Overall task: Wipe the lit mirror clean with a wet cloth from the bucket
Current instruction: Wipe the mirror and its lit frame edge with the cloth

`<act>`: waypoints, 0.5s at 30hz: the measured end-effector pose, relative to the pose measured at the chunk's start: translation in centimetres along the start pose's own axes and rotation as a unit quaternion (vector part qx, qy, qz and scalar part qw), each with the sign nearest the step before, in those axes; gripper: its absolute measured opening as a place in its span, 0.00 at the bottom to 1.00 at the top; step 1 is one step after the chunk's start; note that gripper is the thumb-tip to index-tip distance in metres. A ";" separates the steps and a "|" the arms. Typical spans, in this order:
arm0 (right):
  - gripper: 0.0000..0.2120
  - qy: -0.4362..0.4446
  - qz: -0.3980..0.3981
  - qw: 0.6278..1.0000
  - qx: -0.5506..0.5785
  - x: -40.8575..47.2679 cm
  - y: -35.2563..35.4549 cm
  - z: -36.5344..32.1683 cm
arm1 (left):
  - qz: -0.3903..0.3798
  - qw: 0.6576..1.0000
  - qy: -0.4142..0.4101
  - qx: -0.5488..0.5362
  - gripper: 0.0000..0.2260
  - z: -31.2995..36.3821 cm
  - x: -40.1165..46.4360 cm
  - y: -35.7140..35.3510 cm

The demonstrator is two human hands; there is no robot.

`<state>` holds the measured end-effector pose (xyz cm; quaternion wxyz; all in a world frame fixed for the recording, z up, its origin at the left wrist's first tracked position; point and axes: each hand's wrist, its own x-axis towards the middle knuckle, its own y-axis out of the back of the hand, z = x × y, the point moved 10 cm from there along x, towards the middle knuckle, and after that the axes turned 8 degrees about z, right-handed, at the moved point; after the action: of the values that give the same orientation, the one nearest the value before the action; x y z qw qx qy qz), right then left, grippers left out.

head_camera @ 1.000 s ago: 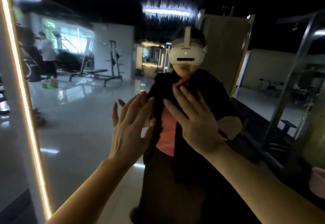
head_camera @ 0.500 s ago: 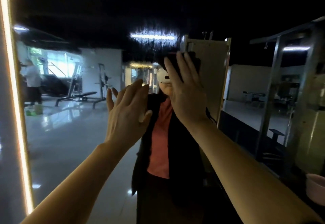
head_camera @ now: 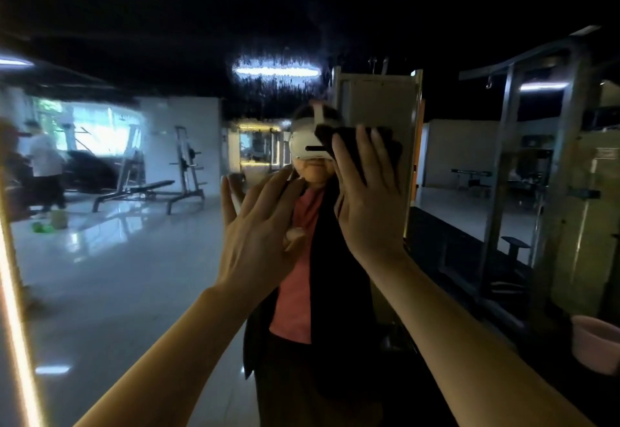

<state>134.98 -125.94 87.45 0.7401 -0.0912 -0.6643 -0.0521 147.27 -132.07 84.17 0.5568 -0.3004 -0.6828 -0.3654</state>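
Note:
The lit mirror (head_camera: 127, 285) fills the view, with a glowing light strip (head_camera: 13, 326) down its left edge. Wet streaks show on the glass high up in the middle. My right hand (head_camera: 369, 202) presses a dark cloth (head_camera: 355, 145) flat against the glass with straight fingers. Most of the cloth lies hidden under the palm. My left hand (head_camera: 258, 232) lies flat on the glass just left of it, fingers spread, holding nothing. A pink bucket (head_camera: 597, 342) shows at the lower right edge.
The glass reflects a gym room: a person wearing a headset straight ahead, a weight bench (head_camera: 147, 192) and rack on the left, another person far left, and a metal frame (head_camera: 536, 175) on the right.
My right hand has slid the cloth up the glass and then to the right. My left hand has stayed flat on the mirror. The view has tilted upward.

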 end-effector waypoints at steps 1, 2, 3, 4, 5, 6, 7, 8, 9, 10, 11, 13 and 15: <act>0.25 0.005 -0.018 1.000 0.004 -3.2 0.2 -0.1 | -0.002 1.000 0.005 -0.003 0.28 0.1 -1.3 -0.2; 0.27 0.023 -0.046 0.999 0.004 -6.8 0.3 -0.5 | -0.008 1.000 0.012 -0.004 0.30 0.2 -2.7 -0.4; 0.27 0.052 -0.072 0.996 0.008 -10.3 0.5 -1.1 | -0.018 1.000 0.019 -0.001 0.34 0.3 -4.2 -0.7; 0.26 0.087 -0.092 0.992 0.012 -13.1 0.8 -1.4 | -0.032 0.999 0.017 0.004 0.37 0.6 -5.6 -1.2; 0.24 0.125 -0.107 0.986 0.018 -14.9 1.0 -1.6 | -0.045 0.999 0.010 0.009 0.40 0.9 -6.9 -1.6; 0.23 0.155 -0.121 0.980 0.024 -15.5 1.1 -1.6 | -0.056 0.998 0.002 0.011 0.41 1.3 -7.8 -2.0; 0.23 0.174 -0.127 0.976 0.022 -14.7 1.0 -1.2 | -0.060 0.998 -0.001 0.011 0.43 1.6 -8.1 -2.2; 0.24 0.175 -0.122 0.977 0.016 -13.0 0.9 -0.6 | -0.059 0.998 -0.001 0.009 0.43 1.9 -8.0 -2.2; 0.26 0.153 -0.108 0.982 0.013 -10.7 0.9 0.3 | -0.056 0.998 0.002 0.005 0.44 2.1 -7.6 -2.3; 0.27 0.111 -0.094 0.989 0.015 -8.1 1.0 1.4 | -0.054 0.999 0.008 0.001 0.43 2.4 -7.3 -2.3; 0.28 0.071 -0.080 0.994 0.019 -5.9 1.2 2.3 | -0.054 0.998 0.016 -0.002 0.43 2.6 -7.1 -2.4; 0.27 0.031 -0.056 0.998 0.018 -4.2 1.4 3.2 | -0.060 0.998 0.035 -0.005 0.41 2.7 -7.6 -2.5; 0.28 0.041 -0.061 0.997 0.017 -6.6 1.5 2.8 | -0.073 0.996 0.049 -0.003 0.38 2.6 -9.1 -2.8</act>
<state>131.77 -124.18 81.05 0.7636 -0.0359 -0.6383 -0.0900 145.38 -131.46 74.50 0.5605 -0.2328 -0.6737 -0.4216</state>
